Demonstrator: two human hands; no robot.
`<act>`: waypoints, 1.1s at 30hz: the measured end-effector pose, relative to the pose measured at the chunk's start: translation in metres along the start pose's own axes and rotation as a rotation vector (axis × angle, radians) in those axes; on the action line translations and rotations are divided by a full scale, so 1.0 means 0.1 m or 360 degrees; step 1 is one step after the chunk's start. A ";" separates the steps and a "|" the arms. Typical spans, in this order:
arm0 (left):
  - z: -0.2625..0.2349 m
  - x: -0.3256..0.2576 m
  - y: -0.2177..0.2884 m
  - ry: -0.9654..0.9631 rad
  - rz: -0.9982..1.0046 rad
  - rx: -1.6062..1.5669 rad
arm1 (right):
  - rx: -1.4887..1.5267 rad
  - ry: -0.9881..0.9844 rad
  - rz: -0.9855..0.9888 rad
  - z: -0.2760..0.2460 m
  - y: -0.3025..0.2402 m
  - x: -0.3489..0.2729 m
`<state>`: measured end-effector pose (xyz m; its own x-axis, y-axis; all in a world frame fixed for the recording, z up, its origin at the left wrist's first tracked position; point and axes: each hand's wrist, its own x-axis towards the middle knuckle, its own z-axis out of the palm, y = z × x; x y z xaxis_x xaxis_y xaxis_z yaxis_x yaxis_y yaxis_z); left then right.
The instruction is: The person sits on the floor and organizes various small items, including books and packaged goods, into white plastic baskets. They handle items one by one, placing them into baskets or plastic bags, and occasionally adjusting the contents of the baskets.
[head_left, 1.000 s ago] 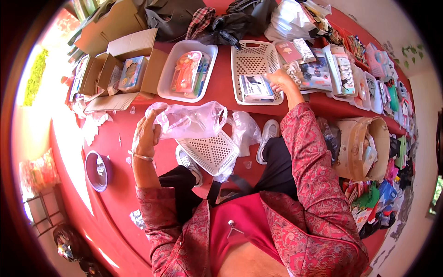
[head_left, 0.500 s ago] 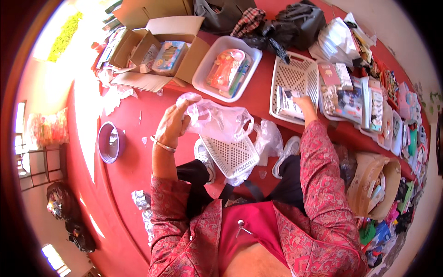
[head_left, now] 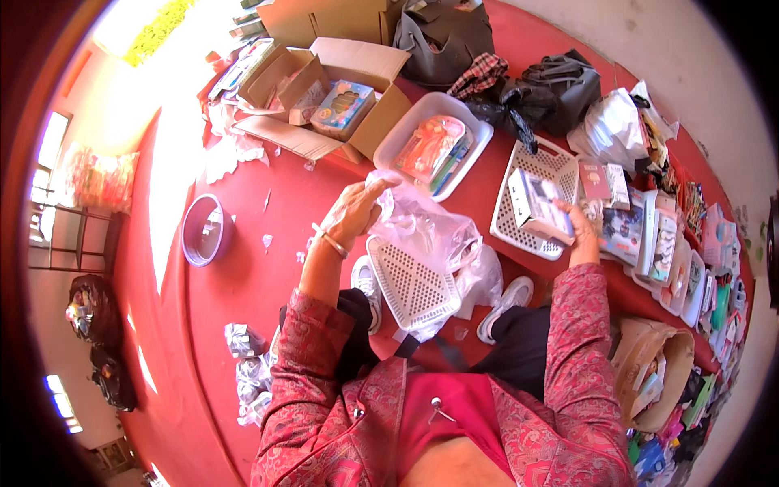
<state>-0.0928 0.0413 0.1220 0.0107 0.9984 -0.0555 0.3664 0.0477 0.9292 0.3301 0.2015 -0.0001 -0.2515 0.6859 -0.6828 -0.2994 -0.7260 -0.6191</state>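
Red floor (head_left: 235, 292) beneath curled hands (head_left: 355, 213), bag (head_left: 422, 219) left, box (head_left: 537, 204) right.

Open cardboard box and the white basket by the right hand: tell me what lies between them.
The head view shows a whitish tub, then a strip of red surface, between the cardboard box and the white basket.

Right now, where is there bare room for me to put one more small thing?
A good bare patch is the red surface between the purple bowl and the silvery packets. A narrow strip lies between the white tub and the basket near your right hand. Along your right side, packages and a cardboard carton crowd together.
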 end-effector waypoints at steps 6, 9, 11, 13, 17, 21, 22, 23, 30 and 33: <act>0.10 -0.05 0.21 0.0020 -0.0513 -0.0579 | -0.0256 -0.0460 -0.1020 1.19 -0.20 -0.81; 0.15 -0.04 0.23 -0.0048 -0.0529 -0.0707 | -0.0407 -0.0554 -0.1198 1.62 0.03 -1.08; 0.19 -0.05 0.29 -0.0041 -0.0544 -0.0765 | -0.0392 -0.0579 -0.1237 1.85 0.28 -1.23; 0.21 -0.03 0.25 0.0006 -0.0651 -0.0824 | -0.0403 -0.0624 -0.1224 2.01 0.48 -1.27; 0.19 -0.03 0.23 -0.0056 -0.0643 -0.0992 | -0.0645 -0.0548 -0.1408 2.08 0.79 -1.04; 0.17 -0.06 0.30 0.0081 -0.0645 -0.1232 | -0.0700 -0.0397 -0.1462 2.11 1.02 -0.98; 0.14 -0.06 0.27 0.0088 -0.0659 -0.1224 | -0.0691 -0.0386 -0.1465 2.11 1.06 -0.97; 0.12 -0.04 0.21 0.0094 -0.0672 -0.1216 | -0.0939 -0.0299 -0.1572 2.11 1.11 -0.96; 0.03 -0.07 0.24 0.0070 -0.0606 -0.1195 | -0.1054 -0.0284 -0.1488 2.15 1.38 -0.89; 0.01 -0.05 0.21 0.0073 -0.0646 -0.1185 | -0.1038 -0.0287 -0.1432 2.14 1.48 -0.86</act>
<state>-0.0838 0.0377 0.1416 -0.0331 0.8991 -0.4365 -0.3744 0.3938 0.8395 0.1105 0.0454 0.0497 -0.3318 0.9317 0.1478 0.0863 0.1860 -0.9788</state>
